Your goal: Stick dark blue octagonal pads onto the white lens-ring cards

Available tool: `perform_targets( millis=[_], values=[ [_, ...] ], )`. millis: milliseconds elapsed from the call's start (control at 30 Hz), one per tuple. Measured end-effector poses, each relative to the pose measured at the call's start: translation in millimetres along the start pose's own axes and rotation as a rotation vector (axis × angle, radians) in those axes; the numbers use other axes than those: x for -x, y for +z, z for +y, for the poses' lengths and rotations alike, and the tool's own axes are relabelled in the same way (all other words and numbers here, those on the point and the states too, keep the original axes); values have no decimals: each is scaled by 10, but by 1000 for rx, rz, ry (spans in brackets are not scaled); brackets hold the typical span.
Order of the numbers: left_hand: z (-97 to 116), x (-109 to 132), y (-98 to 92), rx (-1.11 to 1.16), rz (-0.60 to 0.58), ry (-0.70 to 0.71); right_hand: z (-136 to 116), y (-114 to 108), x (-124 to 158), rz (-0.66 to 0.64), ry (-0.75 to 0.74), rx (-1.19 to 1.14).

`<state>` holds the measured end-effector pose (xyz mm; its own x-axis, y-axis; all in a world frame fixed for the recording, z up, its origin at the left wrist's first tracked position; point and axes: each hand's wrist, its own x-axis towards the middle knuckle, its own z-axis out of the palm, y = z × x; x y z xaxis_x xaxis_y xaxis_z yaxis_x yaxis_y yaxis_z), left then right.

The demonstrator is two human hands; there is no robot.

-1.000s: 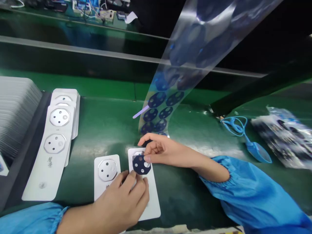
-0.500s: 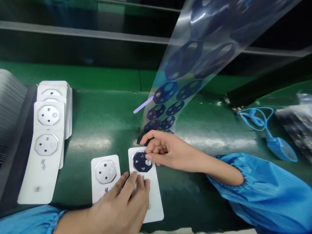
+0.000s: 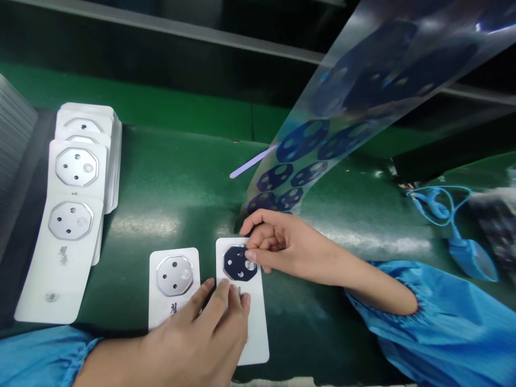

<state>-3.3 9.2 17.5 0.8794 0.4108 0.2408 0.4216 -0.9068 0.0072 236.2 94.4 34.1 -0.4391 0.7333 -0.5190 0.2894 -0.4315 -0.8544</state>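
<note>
A white rounded panel (image 3: 255,344) lies on the green mat, and a dark octagonal sticker with round holes (image 3: 237,271) sits over its octagonal recess. My right hand (image 3: 282,244) has its fingers curled and its thumb and fingertip pinched at the sticker's right edge. My left hand (image 3: 201,333) rests palm down across the lower part of this panel, its fingers a little apart and their tips near the sticker's lower edge. Partly under that hand is a second white panel (image 3: 155,312) with a bare silver octagon. Whether the sticker lies fully flat, I cannot tell.
A clear film strip (image 3: 278,145) of dark octagonal stickers rises to the upper right behind my right hand, beside a lilac stick (image 3: 250,163). White panels are stacked (image 3: 60,279) at left, near a grey stack (image 3: 14,134). A blue coiled cord (image 3: 437,207) lies at right.
The camera view has shifted and tilted slightly. Both hands stay at the same panel, with my right thumb and fingers still at the sticker's edge.
</note>
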Motion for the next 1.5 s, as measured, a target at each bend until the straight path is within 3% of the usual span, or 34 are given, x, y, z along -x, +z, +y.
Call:
perform_targets(
  millis=[333,1500],
  values=[
    [-79,-19,61,-13,82,71,0,-9,5,8,5,20],
    [-79,-28,73,7,59,59,-5,1,5,2,-27,44]
  ],
)
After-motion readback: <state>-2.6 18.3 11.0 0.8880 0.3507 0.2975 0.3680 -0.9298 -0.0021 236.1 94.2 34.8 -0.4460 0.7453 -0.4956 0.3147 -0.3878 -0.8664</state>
